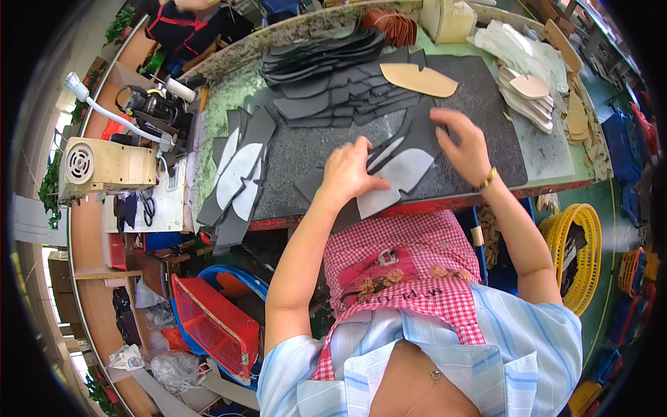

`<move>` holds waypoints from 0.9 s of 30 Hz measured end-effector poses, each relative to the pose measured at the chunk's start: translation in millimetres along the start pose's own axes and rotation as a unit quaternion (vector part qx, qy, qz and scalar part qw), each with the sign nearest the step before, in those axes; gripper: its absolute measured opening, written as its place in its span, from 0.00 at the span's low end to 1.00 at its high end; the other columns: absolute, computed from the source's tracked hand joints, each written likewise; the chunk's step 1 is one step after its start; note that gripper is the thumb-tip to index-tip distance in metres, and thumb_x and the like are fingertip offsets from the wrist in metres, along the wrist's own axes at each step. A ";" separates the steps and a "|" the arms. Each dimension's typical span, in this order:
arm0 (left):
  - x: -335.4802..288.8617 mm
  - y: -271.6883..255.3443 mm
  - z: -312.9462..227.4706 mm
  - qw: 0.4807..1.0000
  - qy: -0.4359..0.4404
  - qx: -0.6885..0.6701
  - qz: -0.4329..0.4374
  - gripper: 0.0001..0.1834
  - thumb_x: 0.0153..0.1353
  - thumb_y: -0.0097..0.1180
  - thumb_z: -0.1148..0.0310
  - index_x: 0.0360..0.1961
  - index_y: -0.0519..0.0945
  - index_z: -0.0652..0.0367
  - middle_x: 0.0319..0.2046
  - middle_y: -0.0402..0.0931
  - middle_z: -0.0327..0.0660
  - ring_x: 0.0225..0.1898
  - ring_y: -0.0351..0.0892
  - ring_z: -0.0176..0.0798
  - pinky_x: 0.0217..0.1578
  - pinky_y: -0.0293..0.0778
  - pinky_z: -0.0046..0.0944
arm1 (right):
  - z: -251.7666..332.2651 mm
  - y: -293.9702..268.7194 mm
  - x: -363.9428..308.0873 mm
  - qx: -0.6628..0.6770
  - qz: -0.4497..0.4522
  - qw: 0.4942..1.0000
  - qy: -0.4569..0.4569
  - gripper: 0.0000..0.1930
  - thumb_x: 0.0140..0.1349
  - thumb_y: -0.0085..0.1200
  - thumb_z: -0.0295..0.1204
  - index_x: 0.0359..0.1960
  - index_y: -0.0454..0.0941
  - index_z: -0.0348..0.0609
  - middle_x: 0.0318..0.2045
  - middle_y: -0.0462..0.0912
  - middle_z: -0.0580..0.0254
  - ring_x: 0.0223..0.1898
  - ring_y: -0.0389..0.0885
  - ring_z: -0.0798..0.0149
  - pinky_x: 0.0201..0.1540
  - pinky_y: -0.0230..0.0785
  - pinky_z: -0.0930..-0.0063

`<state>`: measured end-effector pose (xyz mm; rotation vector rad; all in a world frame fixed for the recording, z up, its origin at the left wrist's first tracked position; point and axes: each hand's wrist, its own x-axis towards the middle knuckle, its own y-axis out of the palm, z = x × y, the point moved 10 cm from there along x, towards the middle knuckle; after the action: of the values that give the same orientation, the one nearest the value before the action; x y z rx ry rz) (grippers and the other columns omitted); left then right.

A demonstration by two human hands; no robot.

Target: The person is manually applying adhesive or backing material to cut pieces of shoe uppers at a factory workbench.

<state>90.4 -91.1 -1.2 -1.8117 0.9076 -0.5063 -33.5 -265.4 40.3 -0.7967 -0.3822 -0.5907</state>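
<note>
Dark grey cut-out pieces lie at the near edge of the worktable, and a pale grey patch [396,182] covers part of the top one. My left hand [347,170] rests on these pieces from the left, thumb stretched over the patch, fingers apart from it; the fingertips are partly hidden. Just right of the upper end of the dark piece [418,128], my right hand [467,147] is open with thumb and fingers apart, slightly blurred. Another pile of dark pieces with pale patches [238,177] lies to the left, overhanging the table edge.
Stacks of dark pieces [323,62] lie farther back, with a tan template [419,80] on top. White pieces [528,97] are heaped at the right. A sewing machine [108,163] stands left, near scissors [148,208]. Below are a red basket [215,323] and a yellow basket [592,257].
</note>
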 end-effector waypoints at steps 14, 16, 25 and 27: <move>-85.0 -155.4 227.6 0.942 -0.269 0.112 -0.166 0.57 0.32 0.77 0.73 0.65 0.56 0.56 0.43 0.78 0.57 0.46 0.79 0.54 0.47 0.74 0.47 | -81.6 44.3 62.2 -0.187 0.002 0.982 -0.040 0.14 0.63 0.50 0.30 0.50 0.76 0.47 0.49 0.80 0.54 0.50 0.78 0.50 0.53 0.68 0.59; -34.7 -164.9 152.2 0.951 -0.062 0.129 -0.274 0.51 0.34 0.72 0.75 0.64 0.61 0.57 0.51 0.75 0.54 0.51 0.76 0.57 0.51 0.72 0.47 | -86.7 33.2 67.9 -0.192 -0.018 0.981 -0.015 0.13 0.63 0.50 0.28 0.48 0.78 0.48 0.45 0.83 0.54 0.47 0.80 0.51 0.51 0.69 0.59; 99.4 -63.7 37.2 0.974 0.167 -0.042 -0.149 0.33 0.41 0.55 0.81 0.55 0.71 0.55 0.49 0.77 0.50 0.49 0.77 0.55 0.48 0.73 0.48 | -101.1 20.8 75.9 0.042 -0.127 0.985 0.107 0.14 0.63 0.52 0.26 0.51 0.78 0.45 0.35 0.85 0.55 0.36 0.84 0.59 0.39 0.74 0.72; 71.2 -53.4 10.2 0.966 0.203 -0.013 -0.161 0.31 0.43 0.57 0.79 0.54 0.71 0.57 0.50 0.76 0.51 0.49 0.77 0.55 0.49 0.73 0.48 | -100.7 -2.8 68.1 0.089 -0.161 0.977 0.106 0.14 0.60 0.54 0.19 0.49 0.79 0.41 0.38 0.85 0.57 0.38 0.83 0.68 0.42 0.73 0.77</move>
<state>161.1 -128.8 38.7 -1.9253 0.8916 -1.1062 27.6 -366.9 12.8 -0.4954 -0.3650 -0.9214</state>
